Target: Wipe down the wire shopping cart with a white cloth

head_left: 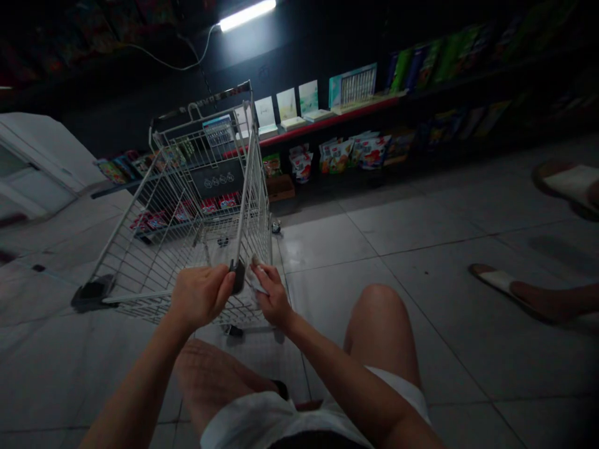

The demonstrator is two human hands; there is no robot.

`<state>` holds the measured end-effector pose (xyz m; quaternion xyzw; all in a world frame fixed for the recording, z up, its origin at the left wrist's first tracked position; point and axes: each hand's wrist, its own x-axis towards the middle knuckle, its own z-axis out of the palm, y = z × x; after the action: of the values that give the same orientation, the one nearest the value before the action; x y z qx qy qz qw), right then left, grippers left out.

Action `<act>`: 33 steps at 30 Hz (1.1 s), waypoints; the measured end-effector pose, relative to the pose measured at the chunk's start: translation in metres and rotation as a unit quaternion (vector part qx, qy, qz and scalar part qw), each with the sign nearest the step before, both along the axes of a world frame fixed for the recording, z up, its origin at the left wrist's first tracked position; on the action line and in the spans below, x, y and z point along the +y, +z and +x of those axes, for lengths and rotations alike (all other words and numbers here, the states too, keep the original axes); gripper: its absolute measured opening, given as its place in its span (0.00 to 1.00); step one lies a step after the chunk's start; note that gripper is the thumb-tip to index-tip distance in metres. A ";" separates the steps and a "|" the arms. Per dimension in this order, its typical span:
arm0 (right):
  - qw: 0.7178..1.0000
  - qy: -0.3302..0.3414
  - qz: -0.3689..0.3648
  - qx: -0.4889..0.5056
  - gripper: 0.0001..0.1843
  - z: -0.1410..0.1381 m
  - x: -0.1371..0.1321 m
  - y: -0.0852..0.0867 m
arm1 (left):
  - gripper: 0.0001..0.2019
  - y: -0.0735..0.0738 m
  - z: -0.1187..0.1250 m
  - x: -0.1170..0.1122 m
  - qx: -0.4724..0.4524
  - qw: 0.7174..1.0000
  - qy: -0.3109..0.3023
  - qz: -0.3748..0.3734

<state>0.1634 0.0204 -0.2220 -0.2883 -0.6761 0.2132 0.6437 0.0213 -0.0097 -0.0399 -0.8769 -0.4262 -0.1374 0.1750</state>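
Note:
A metal shopping cart (255,187) stands in front of me, its wire basket angled toward the shelves. My left hand (199,293) is wrapped around the cart's top rim, beside a black corner cap (238,277). Just right of that corner, my right hand (275,298) is closed on a crumpled white cloth or tissue (256,279), pressed against the cart's side wires. The exact material of the white piece is too dim to make out. Another black corner cap (93,292) sits at the cart's left end.
Shelves ahead carry upright books (299,103) and bagged snacks (337,156) below. A lit tube lamp (248,15) hangs above them. At the right, another person's sandalled foot (505,287) rests on the tiled floor (374,237). A white door-like panel (51,149) stands at left.

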 end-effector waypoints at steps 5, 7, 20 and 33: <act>0.997 -0.033 -0.074 -0.013 0.37 -0.009 -0.013 -0.044 | 0.19 0.005 -0.015 -0.004 -0.038 0.999 -0.011 -0.031; 0.995 -0.058 -0.081 -0.011 0.36 -0.005 -0.012 -0.024 | 0.20 0.008 -0.018 -0.004 -0.053 0.995 0.010 -0.081; 0.983 0.002 0.063 -0.172 0.34 -0.005 0.023 -0.006 | 0.20 0.025 -0.043 0.008 -0.100 0.957 0.062 -0.265; 0.986 -0.132 -0.104 0.019 0.42 -0.041 0.083 0.077 | 0.17 0.028 -0.019 0.021 -0.082 0.952 0.169 -0.242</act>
<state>0.1224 0.1031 -0.1445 -0.4361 -0.5938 0.2013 0.6455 0.0026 0.0114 -0.0117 -0.7937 -0.6015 -0.0699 -0.0572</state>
